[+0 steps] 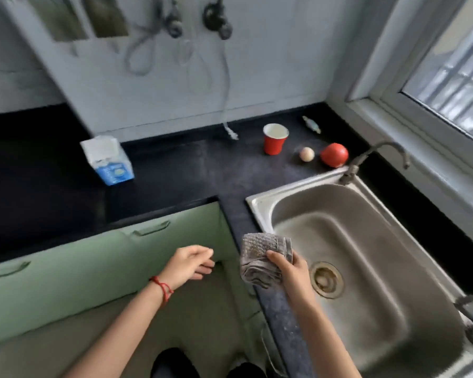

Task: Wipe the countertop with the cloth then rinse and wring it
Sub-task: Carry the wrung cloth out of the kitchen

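Grey waffle-weave cloth bunched, gripped by right hand at steel sink edge; left hand loose, empty. Flatten cloth; press overlapping strokes across dark countertop.

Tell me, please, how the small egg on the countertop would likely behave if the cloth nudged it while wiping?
The egg is rounded and lies free on the flat countertop, so it would probably roll. Its shell is likely fragile. The sink edge is near, so it might drop in.
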{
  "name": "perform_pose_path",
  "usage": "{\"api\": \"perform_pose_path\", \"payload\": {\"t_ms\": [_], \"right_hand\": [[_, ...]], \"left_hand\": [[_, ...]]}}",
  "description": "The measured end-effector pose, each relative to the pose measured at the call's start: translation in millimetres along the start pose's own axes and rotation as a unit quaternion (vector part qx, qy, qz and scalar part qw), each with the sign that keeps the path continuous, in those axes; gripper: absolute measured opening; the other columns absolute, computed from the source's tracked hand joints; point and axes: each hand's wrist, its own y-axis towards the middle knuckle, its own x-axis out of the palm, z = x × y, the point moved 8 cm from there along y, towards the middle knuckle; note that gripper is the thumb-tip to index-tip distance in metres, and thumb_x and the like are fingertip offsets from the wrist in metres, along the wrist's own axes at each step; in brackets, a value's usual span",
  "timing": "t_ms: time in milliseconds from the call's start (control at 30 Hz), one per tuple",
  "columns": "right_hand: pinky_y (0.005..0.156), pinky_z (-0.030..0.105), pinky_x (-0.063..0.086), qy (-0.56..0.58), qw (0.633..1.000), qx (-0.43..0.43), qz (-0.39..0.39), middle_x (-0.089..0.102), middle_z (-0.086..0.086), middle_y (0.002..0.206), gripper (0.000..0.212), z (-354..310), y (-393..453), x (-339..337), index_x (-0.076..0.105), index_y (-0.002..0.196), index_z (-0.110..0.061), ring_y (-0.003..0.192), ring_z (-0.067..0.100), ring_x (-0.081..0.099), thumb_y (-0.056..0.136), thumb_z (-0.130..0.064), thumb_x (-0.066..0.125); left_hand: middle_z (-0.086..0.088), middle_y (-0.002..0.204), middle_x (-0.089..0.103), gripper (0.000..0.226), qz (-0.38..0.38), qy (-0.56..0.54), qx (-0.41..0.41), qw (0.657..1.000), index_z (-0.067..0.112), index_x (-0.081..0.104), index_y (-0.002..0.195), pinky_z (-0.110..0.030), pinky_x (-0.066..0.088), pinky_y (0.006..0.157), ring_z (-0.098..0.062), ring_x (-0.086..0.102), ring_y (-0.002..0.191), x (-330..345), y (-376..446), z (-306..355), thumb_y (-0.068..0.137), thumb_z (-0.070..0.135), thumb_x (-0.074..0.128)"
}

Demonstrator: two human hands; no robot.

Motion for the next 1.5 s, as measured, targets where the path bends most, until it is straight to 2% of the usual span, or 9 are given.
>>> {"api": "perform_pose_path", "payload": {"t_ms": [233, 333, 433, 500, 567, 733, 800, 1200, 1500], "right_hand": [[0.052, 0.017, 0.049, -0.184, 0.97, -0.003, -0.16, 0.066, 0.002, 0.066, 0.011, 50, -18, 162, 0.062, 0.075, -0.01, 0.054, 0.006, 0.061, 0.078, 0.001, 0.064], [0.066, 0.032, 0.048, -0.289, 0.925, 0.01, -0.247, 0.064, 0.013, 0.075, 0.01, 90, -42, 236, 0.06, 0.078, -0.005, 0.068, 0.022, 0.059, 0.075, 0.003, 0.066], [0.057, 0.024, 0.048, -0.367, 0.881, 0.005, -0.298, 0.063, 0.011, 0.07, 0.019, 133, -66, 303, 0.06, 0.07, -0.011, 0.06, 0.017, 0.059, 0.074, 0.007, 0.066], [0.058, 0.027, 0.049, -0.406, 0.854, 0.0, -0.325, 0.064, 0.01, 0.07, 0.023, 161, -84, 343, 0.06, 0.069, -0.015, 0.058, 0.016, 0.059, 0.073, 0.007, 0.067], [0.063, 0.034, 0.047, -0.438, 0.828, 0.003, -0.351, 0.064, 0.012, 0.073, 0.024, 188, -100, 381, 0.061, 0.068, -0.014, 0.062, 0.023, 0.058, 0.074, 0.008, 0.066], [0.05, 0.025, 0.042, -0.527, 0.764, -0.024, -0.372, 0.061, 0.011, 0.072, 0.01, 242, -125, 462, 0.062, 0.086, 0.006, 0.06, 0.023, 0.053, 0.076, 0.008, 0.065], [0.059, 0.029, 0.039, -0.567, 0.729, -0.031, -0.382, 0.059, 0.017, 0.076, 0.017, 266, -134, 493, 0.06, 0.091, 0.013, 0.066, 0.026, 0.051, 0.077, 0.007, 0.065], [0.07, 0.037, 0.04, -0.677, 0.586, -0.078, -0.439, 0.065, 0.03, 0.1, 0.034, 398, -210, 716, 0.06, 0.105, 0.01, 0.091, 0.042, 0.06, 0.076, -0.006, 0.069], [0.069, 0.03, 0.041, -0.687, 0.456, -0.112, -0.555, 0.064, 0.024, 0.103, 0.033, 491, -358, 908, 0.056, 0.105, 0.006, 0.083, 0.03, 0.057, 0.079, -0.012, 0.066]], "left_hand": [[-0.007, 0.078, 0.062, 0.016, 0.221, -0.185, -0.119, 0.95, 0.009, 0.054, 0.106, -0.025, 0.042, 0.061, -0.018, 0.058, 0.068, -179, -106, -173, 0.095, 0.017, 0.045], [-0.007, 0.071, 0.066, 0.014, 0.298, -0.282, -0.165, 0.897, 0.008, 0.055, 0.102, -0.025, 0.042, 0.063, -0.02, 0.062, 0.063, -225, -173, -259, 0.094, 0.016, 0.048], [-0.001, 0.05, 0.069, 0.009, 0.377, -0.362, -0.203, 0.828, 0.008, 0.057, 0.086, -0.026, 0.042, 0.061, -0.014, 0.065, 0.043, -257, -241, -340, 0.091, 0.014, 0.053], [-0.011, 0.068, 0.07, 0.013, 0.407, -0.418, -0.222, 0.781, 0.005, 0.058, 0.091, -0.027, 0.043, 0.063, -0.021, 0.065, 0.059, -266, -281, -386, 0.091, 0.017, 0.053], [-0.017, 0.089, 0.065, 0.017, 0.427, -0.473, -0.235, 0.734, 0.004, 0.058, 0.097, -0.028, 0.043, 0.066, -0.027, 0.06, 0.074, -268, -315, -426, 0.092, 0.018, 0.052], [-0.012, 0.08, 0.064, 0.016, 0.456, -0.563, -0.247, 0.644, 0.006, 0.06, 0.085, -0.031, 0.044, 0.065, -0.027, 0.058, 0.072, -265, -364, -489, 0.092, 0.016, 0.051], [-0.013, 0.08, 0.064, 0.015, 0.469, -0.588, -0.243, 0.612, 0.007, 0.06, 0.084, -0.031, 0.045, 0.065, -0.026, 0.059, 0.072, -272, -375, -503, 0.092, 0.017, 0.052], [-0.012, 0.077, 0.064, 0.018, 0.545, -0.648, -0.234, 0.478, 0.01, 0.06, 0.078, -0.03, 0.046, 0.063, -0.025, 0.06, 0.069, -428, -444, -602, 0.092, 0.017, 0.051], [-0.015, 0.08, 0.063, 0.017, 0.541, -0.703, -0.266, 0.378, 0.004, 0.061, 0.087, -0.035, 0.047, 0.072, -0.028, 0.059, 0.073, -501, -491, -673, 0.092, 0.015, 0.049]]}}
